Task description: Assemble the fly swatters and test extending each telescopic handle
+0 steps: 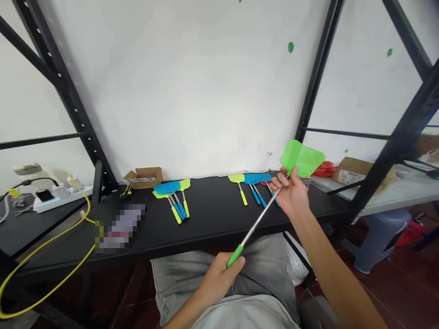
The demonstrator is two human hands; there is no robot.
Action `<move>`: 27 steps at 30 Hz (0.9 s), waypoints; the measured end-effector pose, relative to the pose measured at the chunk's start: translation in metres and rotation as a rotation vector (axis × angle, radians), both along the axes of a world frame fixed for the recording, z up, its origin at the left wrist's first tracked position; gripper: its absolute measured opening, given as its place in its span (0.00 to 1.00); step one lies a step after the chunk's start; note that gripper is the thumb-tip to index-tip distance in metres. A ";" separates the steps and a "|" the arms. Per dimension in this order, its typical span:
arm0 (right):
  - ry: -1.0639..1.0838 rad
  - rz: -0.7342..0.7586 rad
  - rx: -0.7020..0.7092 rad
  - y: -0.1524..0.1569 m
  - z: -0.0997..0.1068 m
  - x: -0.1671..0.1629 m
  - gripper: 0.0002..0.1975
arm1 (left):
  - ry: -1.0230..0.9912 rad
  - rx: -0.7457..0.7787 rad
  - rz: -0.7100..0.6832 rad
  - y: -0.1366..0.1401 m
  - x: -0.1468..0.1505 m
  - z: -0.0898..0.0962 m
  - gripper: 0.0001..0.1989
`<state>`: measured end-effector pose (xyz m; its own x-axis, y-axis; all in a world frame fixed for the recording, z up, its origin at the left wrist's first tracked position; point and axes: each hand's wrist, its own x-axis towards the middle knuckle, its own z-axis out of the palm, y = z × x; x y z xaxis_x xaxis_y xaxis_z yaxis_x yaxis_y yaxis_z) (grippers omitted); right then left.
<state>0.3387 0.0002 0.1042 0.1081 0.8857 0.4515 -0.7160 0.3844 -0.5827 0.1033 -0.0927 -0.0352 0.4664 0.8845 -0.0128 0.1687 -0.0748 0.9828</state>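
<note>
A green fly swatter (302,158) with a long metal rod is held between both hands, slanting up to the right over the table edge. My left hand (219,274) is wrapped round its green grip above my lap. Just below the perforated head, the fingers of my right hand (293,189) close on the upper rod. Behind my right hand lie several swatters, among them a yellow-green swatter (236,178) and blue swatters (253,179); a bit of red shows there, partly hidden. Another group, with a blue swatter head (167,188) on top, lies left of centre.
On the black tabletop (209,214) stand an open cardboard box (144,177) and a blurred-out flat object (121,228). A yellow cable (51,299) loops at the left near a power strip (63,198). Black shelf posts (320,64) flank the table; a grey-blue stool (380,237) is at right.
</note>
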 end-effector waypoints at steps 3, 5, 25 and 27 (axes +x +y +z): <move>-0.035 -0.087 0.020 0.001 -0.003 0.000 0.15 | 0.033 0.044 0.000 -0.001 -0.001 0.004 0.25; -0.035 -0.126 0.020 -0.002 -0.007 -0.016 0.16 | 0.029 0.050 0.003 -0.001 -0.001 0.006 0.25; -0.258 -0.169 -0.037 -0.004 -0.006 -0.028 0.22 | -0.098 0.008 0.100 0.003 -0.005 0.010 0.24; -0.312 -0.253 -0.033 0.000 -0.004 -0.015 0.22 | -0.052 0.030 0.059 0.003 -0.005 0.008 0.25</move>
<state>0.3233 0.0005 0.1002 0.1868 0.8635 0.4685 -0.3878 0.5030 -0.7724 0.0979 -0.0900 -0.0274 0.4125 0.9102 0.0372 0.1225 -0.0959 0.9878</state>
